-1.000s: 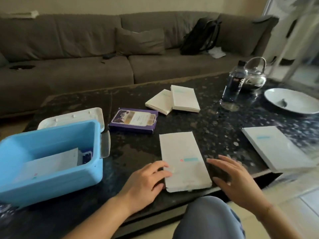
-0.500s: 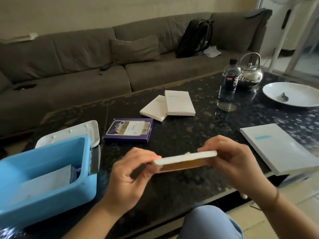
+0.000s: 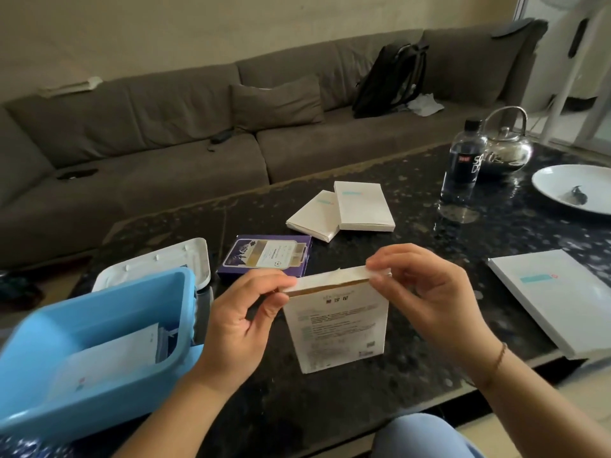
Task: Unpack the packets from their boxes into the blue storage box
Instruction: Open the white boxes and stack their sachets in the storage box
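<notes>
Matt white cardboard box [image 3: 335,328], glossy speckled stone table [image 3: 429,292], smooth blue plastic storage box [image 3: 99,309], shiny metal kettle [image 3: 506,150].

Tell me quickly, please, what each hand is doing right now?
Left hand: pinching the top left corner of the white box.
Right hand: pinching its top right corner.

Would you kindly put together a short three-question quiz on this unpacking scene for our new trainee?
1. True or false: the white box lies flat on the table.
2. What grips the box's top flap? A) left hand only B) right hand only C) both hands
3. What colour is the box beside the blue storage box?

Key: 1 false, it is held upright. 2 C. 3 purple box.
</notes>
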The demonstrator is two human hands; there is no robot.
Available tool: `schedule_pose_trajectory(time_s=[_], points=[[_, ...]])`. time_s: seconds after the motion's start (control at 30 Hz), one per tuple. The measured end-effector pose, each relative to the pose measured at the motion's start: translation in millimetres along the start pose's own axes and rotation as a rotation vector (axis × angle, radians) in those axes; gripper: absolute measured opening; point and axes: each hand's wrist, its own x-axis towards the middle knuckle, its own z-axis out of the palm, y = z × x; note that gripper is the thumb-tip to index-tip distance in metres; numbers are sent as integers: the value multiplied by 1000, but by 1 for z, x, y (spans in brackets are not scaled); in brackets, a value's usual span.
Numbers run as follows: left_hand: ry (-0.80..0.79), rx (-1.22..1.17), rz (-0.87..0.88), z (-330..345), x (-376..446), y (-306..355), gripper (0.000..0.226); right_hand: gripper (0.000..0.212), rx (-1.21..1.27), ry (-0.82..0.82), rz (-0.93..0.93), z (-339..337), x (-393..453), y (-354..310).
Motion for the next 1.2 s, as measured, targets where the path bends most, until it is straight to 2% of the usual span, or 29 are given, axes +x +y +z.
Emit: schedule_pose_trajectory(time_s=[0.17,0.27,0.33,0.5,0.6,0.7,0.9,1.03,1.2], points=[[29,-7,-42,3,1,3,17,14,-55,7,-15,5,4,-2],[17,-14,-56,5,0,5,15,8,1,-17,62,4,6,-6],[-6,-4,-45,6,2,5,16,12,-5,-38,95,4,8,-10],[-49,9,-30,6,4,5,17,6,-188,-92,30,4,15,-22],[-47,-1,-28,5,4,4,17,30,-417,-145,-67,12,19,-30],[-46,-6,-27,5,2,3,18,36,-525,-173,-117,21,23,-35],[-94,-58,-86,4,6,6,22,7,-339,-175,-43,27,29,-39],[-195,-37,-128,5,15,11,28,14,-149,-179,139,28,32,-46],[-246,-20,-169,5,18,12,36,14,-121,-121,198,27,34,-49]])
